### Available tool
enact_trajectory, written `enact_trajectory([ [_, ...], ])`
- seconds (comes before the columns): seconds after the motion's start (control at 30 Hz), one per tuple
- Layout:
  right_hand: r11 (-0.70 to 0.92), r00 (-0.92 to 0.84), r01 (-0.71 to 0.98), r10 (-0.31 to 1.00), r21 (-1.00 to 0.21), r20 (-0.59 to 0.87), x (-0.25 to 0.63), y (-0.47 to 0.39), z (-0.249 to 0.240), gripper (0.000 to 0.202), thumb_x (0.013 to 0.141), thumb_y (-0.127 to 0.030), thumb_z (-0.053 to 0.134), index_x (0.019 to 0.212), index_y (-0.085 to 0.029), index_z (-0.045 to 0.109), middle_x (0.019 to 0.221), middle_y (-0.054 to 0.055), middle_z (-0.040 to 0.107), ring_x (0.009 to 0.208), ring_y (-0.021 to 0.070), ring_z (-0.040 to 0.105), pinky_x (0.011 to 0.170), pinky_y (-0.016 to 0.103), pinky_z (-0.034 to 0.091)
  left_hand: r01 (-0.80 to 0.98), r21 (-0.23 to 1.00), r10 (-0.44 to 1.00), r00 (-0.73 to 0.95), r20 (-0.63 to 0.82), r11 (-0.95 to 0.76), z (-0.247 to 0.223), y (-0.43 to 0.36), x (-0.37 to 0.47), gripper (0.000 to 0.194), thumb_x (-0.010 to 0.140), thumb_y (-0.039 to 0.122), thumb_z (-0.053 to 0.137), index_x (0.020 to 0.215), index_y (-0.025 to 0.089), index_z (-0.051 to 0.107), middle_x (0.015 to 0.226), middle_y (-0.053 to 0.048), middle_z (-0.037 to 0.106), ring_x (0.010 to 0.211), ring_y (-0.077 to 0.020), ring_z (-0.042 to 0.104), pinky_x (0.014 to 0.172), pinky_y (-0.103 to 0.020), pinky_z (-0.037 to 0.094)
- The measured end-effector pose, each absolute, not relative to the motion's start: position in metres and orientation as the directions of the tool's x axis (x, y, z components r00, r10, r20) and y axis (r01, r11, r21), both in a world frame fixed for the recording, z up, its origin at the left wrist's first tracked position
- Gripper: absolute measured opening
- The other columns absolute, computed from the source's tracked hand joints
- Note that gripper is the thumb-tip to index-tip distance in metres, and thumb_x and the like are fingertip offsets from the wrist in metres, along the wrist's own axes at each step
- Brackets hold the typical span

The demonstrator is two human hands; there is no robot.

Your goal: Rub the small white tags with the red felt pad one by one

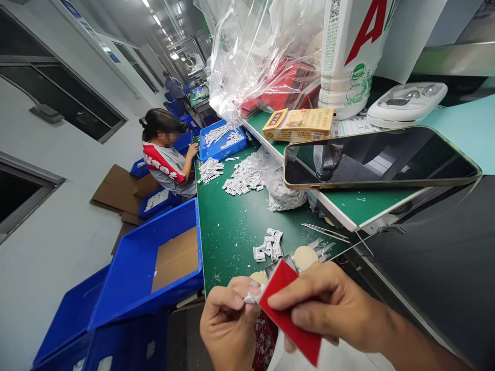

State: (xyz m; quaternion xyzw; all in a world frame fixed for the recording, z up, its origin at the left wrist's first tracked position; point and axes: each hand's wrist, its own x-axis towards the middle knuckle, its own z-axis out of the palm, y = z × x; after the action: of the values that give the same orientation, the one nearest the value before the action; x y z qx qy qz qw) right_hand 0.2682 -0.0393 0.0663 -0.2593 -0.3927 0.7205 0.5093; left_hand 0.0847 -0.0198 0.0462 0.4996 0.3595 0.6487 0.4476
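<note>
My left hand (228, 324) is closed, pinching a small white plastic part (251, 298) between thumb and fingertips. Between the thumb and fingers of my right hand (336, 309), a thin red flat pad (280, 288) with a pale edge is held at a slant. The pad's upper left edge is right beside the white part; whether they touch, I cannot tell. Just beyond my hands, a small cluster of white parts (268, 246) lies on the green tabletop (228, 234). Round cream-coloured discs (305, 257) are partly hidden behind my right hand.
Tweezers (325, 232) lie near a raised shelf, where a phone (379, 159), yellow box (297, 125) and white bottle (348, 62) rest. Farther off are a heap of white parts (245, 178) and a seated person (166, 154). Blue bins (127, 263) stand left.
</note>
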Motion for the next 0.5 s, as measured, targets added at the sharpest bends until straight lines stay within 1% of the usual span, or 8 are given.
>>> enact_trajectory([
  [0.1, -0.115, 0.043, -0.333, 0.990, -0.936, -0.137, 0.2656, -0.0378, 0.0674, 0.037, 0.091, -0.044, 0.074, 0.120, -0.021, 0.079, 0.091, 0.009, 0.083, 0.085, 0.0226, 0.077, 0.080, 0.032, 0.063, -0.095, 0.877, 0.876, -0.164, 0.453, -0.471, 0.0468, -0.0201, 0.0873, 0.032, 0.075, 0.016, 0.086, 0.068, 0.019, 0.054, 0.068, 0.002, 0.077, 0.068, -0.0142, 0.073, 0.067, -0.025, 0.062],
  [0.13, -0.120, 0.085, -0.319, 0.984, -0.940, -0.154, 0.2652, -0.0385, 0.0678, 0.040, 0.091, -0.045, 0.073, 0.123, -0.021, 0.078, 0.092, 0.009, 0.083, 0.084, 0.0236, 0.077, 0.079, 0.034, 0.063, -0.049, 0.861, 0.851, -0.186, 0.491, -0.507, 0.0470, -0.0203, 0.0884, 0.033, 0.074, 0.015, 0.086, 0.067, 0.019, 0.054, 0.068, 0.002, 0.077, 0.067, -0.0141, 0.073, 0.066, -0.025, 0.062],
  [0.2, -0.164, -0.071, -0.355, 0.986, -0.920, -0.149, 0.2645, -0.0404, 0.0679, 0.043, 0.091, -0.047, 0.073, 0.126, -0.022, 0.076, 0.088, 0.009, 0.083, 0.079, 0.0244, 0.078, 0.074, 0.035, 0.064, 0.029, 0.824, 0.799, -0.227, 0.556, -0.566, 0.0468, -0.0208, 0.0900, 0.035, 0.072, 0.013, 0.087, 0.067, 0.019, 0.053, 0.068, 0.003, 0.078, 0.066, -0.0138, 0.073, 0.065, -0.024, 0.062],
  [0.23, -0.188, -0.157, -0.363, 0.978, -0.913, -0.139, 0.2640, -0.0408, 0.0674, 0.043, 0.091, -0.046, 0.073, 0.126, -0.022, 0.076, 0.088, 0.008, 0.083, 0.079, 0.0242, 0.078, 0.075, 0.035, 0.064, 0.060, 0.806, 0.775, -0.242, 0.584, -0.589, 0.0464, -0.0211, 0.0904, 0.035, 0.072, 0.012, 0.087, 0.066, 0.019, 0.053, 0.068, 0.004, 0.078, 0.066, -0.0136, 0.073, 0.066, -0.024, 0.062],
  [0.27, -0.196, -0.185, -0.362, 0.973, -0.912, -0.136, 0.2635, -0.0405, 0.0664, 0.042, 0.090, -0.046, 0.074, 0.124, -0.021, 0.077, 0.090, 0.009, 0.083, 0.082, 0.0245, 0.078, 0.078, 0.036, 0.064, 0.083, 0.790, 0.754, -0.249, 0.607, -0.608, 0.0457, -0.0212, 0.0903, 0.035, 0.071, 0.011, 0.087, 0.067, 0.019, 0.053, 0.068, 0.005, 0.078, 0.067, -0.0134, 0.073, 0.066, -0.023, 0.062],
  [0.33, -0.180, -0.072, -0.344, 0.984, -0.921, -0.165, 0.2623, -0.0380, 0.0635, 0.041, 0.090, -0.046, 0.074, 0.122, -0.020, 0.078, 0.105, 0.011, 0.083, 0.096, 0.0258, 0.077, 0.089, 0.038, 0.061, 0.119, 0.767, 0.729, -0.249, 0.638, -0.631, 0.0440, -0.0211, 0.0893, 0.035, 0.071, 0.011, 0.087, 0.068, 0.019, 0.053, 0.070, 0.005, 0.078, 0.068, -0.0137, 0.073, 0.066, -0.024, 0.062],
  [0.4, -0.166, 0.045, -0.340, 0.980, -0.926, -0.192, 0.2614, -0.0351, 0.0608, 0.041, 0.091, -0.047, 0.073, 0.122, -0.021, 0.077, 0.114, 0.011, 0.081, 0.101, 0.0257, 0.076, 0.093, 0.038, 0.059, 0.158, 0.744, 0.707, -0.233, 0.667, -0.650, 0.0419, -0.0209, 0.0877, 0.035, 0.070, 0.012, 0.088, 0.069, 0.020, 0.054, 0.070, 0.006, 0.079, 0.068, -0.0142, 0.073, 0.065, -0.025, 0.062],
  [0.5, -0.194, -0.037, -0.406, 0.980, -0.893, -0.197, 0.2614, -0.0353, 0.0606, 0.038, 0.094, -0.045, 0.070, 0.125, -0.023, 0.076, 0.100, 0.007, 0.083, 0.088, 0.0218, 0.078, 0.083, 0.033, 0.061, 0.255, 0.680, 0.642, -0.224, 0.733, -0.687, 0.0374, -0.0235, 0.0842, 0.034, 0.070, 0.016, 0.088, 0.070, 0.022, 0.055, 0.069, 0.007, 0.078, 0.070, -0.0161, 0.072, 0.062, -0.027, 0.062],
])
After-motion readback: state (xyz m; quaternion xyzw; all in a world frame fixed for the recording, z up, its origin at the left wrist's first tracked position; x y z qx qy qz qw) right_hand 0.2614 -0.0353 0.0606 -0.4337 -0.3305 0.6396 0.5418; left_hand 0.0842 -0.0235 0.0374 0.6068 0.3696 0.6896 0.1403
